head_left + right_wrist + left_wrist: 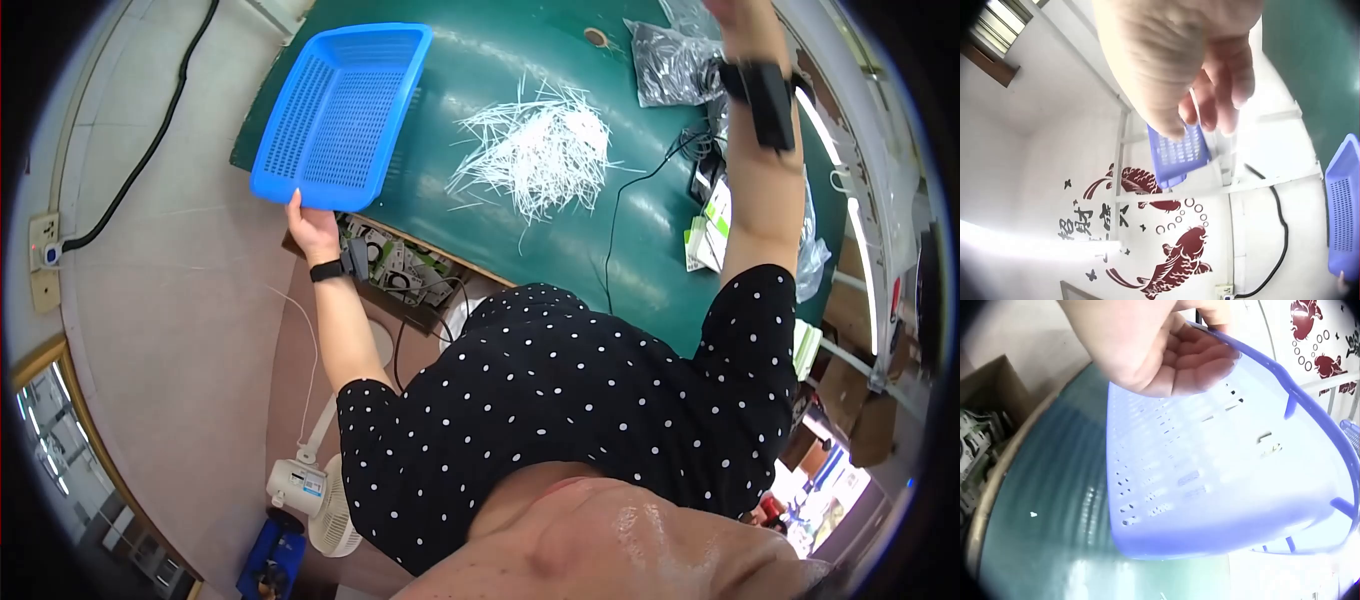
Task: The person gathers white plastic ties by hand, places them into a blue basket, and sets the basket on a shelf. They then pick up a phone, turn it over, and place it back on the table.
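My left hand [317, 235] grips the near rim of a blue perforated plastic basket [345, 120], thumb on top and fingers curled underneath. In the left wrist view the basket [1222, 534] is tilted beside the green table's edge. No contents show inside it. My right hand [1204, 69] is raised and stretched far forward; the head view cuts it off at the top. In the right wrist view its fingers hang loosely, overlapping a second, smaller-looking blue basket [1179, 153] beyond. A pile of thin white strips [545, 150] lies on the table to the right of the held basket.
On the green table [460, 235] are a roll of tape [596, 37], a bag of grey pieces [675, 70], a black cable [617, 225] and white-green packets [710, 230]. An open box of packets [400, 265] sits below the edge. A white fan [335, 510] stands lower left.
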Demonstrator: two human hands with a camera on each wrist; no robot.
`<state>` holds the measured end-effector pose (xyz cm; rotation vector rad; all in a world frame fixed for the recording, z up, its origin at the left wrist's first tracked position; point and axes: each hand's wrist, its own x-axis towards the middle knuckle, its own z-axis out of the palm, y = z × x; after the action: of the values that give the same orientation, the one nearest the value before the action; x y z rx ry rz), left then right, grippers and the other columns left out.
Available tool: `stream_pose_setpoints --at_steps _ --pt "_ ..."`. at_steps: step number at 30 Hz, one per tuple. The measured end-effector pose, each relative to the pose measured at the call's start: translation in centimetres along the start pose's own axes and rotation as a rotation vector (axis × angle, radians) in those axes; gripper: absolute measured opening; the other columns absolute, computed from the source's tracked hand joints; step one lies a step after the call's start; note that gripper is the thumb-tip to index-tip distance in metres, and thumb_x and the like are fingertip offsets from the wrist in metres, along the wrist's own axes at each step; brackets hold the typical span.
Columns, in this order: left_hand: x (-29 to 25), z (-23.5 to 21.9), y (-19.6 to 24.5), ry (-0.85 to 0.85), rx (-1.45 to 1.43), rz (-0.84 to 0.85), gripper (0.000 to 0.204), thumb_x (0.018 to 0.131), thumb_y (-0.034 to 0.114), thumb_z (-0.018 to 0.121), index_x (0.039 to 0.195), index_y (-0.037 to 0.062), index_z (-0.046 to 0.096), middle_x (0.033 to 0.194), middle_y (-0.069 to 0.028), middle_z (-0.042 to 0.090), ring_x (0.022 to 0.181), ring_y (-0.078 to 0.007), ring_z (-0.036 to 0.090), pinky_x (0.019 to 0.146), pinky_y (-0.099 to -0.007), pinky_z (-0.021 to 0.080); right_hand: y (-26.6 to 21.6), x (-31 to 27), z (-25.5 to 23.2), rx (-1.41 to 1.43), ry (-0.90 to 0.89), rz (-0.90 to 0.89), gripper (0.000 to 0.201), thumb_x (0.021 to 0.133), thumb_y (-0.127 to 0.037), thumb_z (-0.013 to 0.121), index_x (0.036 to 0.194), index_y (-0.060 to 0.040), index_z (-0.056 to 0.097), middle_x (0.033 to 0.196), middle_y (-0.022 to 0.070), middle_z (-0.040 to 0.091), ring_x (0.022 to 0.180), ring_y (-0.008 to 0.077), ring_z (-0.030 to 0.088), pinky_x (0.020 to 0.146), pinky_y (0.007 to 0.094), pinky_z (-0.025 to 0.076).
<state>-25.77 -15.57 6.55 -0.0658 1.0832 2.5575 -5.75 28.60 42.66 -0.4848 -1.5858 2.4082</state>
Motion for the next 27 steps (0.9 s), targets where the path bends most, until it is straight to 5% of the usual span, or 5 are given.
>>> stream_pose_setpoints --at_steps 4,14,17,19,27 --pt "1.5 0.3 -3.1 -0.015 0.024 -0.100 0.038 0.091 0.021 0.053 0.123 0.0007 0.050 0.124 -0.0120 0.057 0.111 -0.0249 0.054 0.096 -0.0405 0.042 7.3 -7.5 -9.5 -0.847 0.198 -0.215 0.025 0.085 -0.028 0.064 0.089 -0.0035 0.063 0.071 0.0011 0.059 0.058 0.0083 0.056 0.049 0.0215 0.040" --pt "-6.3 -0.4 -11.0 0.624 0.254 -0.135 0.037 0.089 0.031 0.061 0.107 -0.0007 0.053 0.097 -0.0076 0.058 0.102 -0.0239 0.056 0.092 -0.0360 0.044 33.4 -17.2 -22.8 -0.713 0.684 0.010 0.044 0.088 -0.031 0.064 0.121 -0.0045 0.056 0.118 0.0120 0.059 0.104 0.0195 0.059 0.086 0.0309 0.048" --pt "-9.1 1.8 -14.8 0.085 0.869 -0.167 0.055 0.091 0.038 0.057 0.127 -0.0007 0.042 0.117 -0.0163 0.053 0.112 -0.0282 0.050 0.097 -0.0402 0.040 37.3 -14.4 -22.6 -1.156 0.697 -0.159 0.053 0.082 -0.036 0.068 0.126 -0.0085 0.054 0.132 0.0153 0.049 0.121 0.0267 0.048 0.100 0.0386 0.038" --pt "-8.7 5.7 -16.2 -0.379 1.512 0.210 0.061 0.090 0.039 0.055 0.135 0.0022 0.036 0.129 -0.0228 0.046 0.125 -0.0358 0.039 0.105 -0.0477 0.030 38.8 -12.1 -22.2 -1.344 0.702 -0.236 0.059 0.078 -0.039 0.071 0.127 -0.0125 0.053 0.138 0.0176 0.043 0.126 0.0328 0.042 0.103 0.0427 0.033" --pt "-8.9 13.2 -28.4 -0.508 1.825 0.427 0.063 0.093 0.039 0.049 0.142 0.0043 0.031 0.146 -0.0230 0.029 0.138 -0.0353 0.022 0.111 -0.0502 0.012 41.5 -3.9 -18.3 -1.480 0.605 -0.402 0.047 0.079 -0.037 0.068 0.117 -0.0096 0.061 0.129 0.0185 0.051 0.120 0.0376 0.045 0.102 0.0446 0.034"
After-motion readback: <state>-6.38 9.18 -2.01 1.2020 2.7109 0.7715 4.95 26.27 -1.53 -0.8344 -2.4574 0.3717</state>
